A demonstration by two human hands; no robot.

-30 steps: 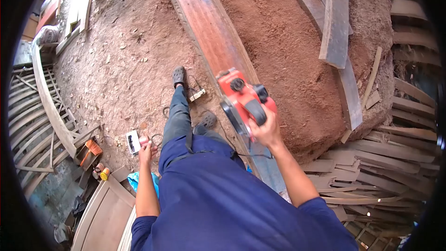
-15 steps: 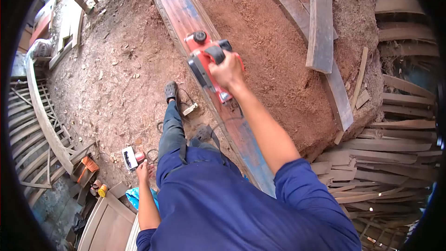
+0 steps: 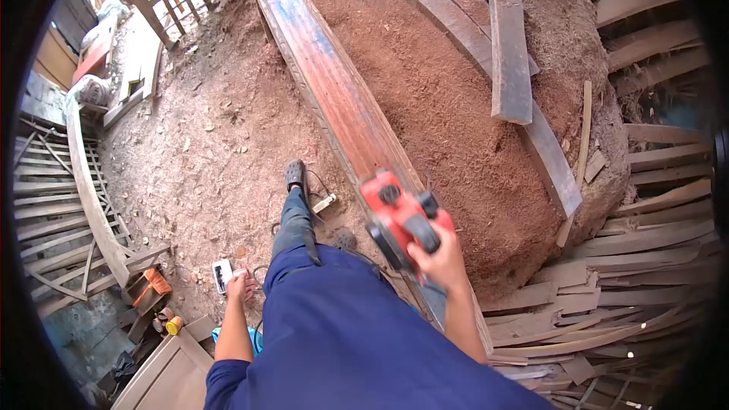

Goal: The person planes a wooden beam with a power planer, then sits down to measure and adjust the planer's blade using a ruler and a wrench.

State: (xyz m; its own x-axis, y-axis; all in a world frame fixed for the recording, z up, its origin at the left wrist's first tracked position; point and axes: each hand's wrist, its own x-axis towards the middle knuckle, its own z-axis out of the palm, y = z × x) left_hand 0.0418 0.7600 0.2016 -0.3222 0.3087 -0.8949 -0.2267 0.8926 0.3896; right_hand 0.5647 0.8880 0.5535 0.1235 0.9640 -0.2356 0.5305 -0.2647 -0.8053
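A red and black power planer (image 3: 399, 216) rests on a long wooden beam (image 3: 342, 99), whose top shows reddish wood with blue paint traces. My right hand (image 3: 443, 258) is wrapped round the planer's rear handle, at the near part of the beam. Off to the left, my left hand (image 3: 241, 286) is low beside a small white-framed object (image 3: 222, 275); its fingers are bent, and whether they hold anything is too small to tell. A dark cable runs near my feet.
A loose board (image 3: 510, 53) lies across long curved planks (image 3: 550, 156) at the right. Stacked boards (image 3: 638, 247) fill the far right. Wooden slats (image 3: 61, 216) and an orange brush (image 3: 157, 282) are at the left. A white power connector (image 3: 324, 202) lies by my shoe (image 3: 295, 175).
My right hand has drawn the planer back along the beam toward my body. The view has shifted, showing more of the beam's far end. My left hand stays beside the white-framed object.
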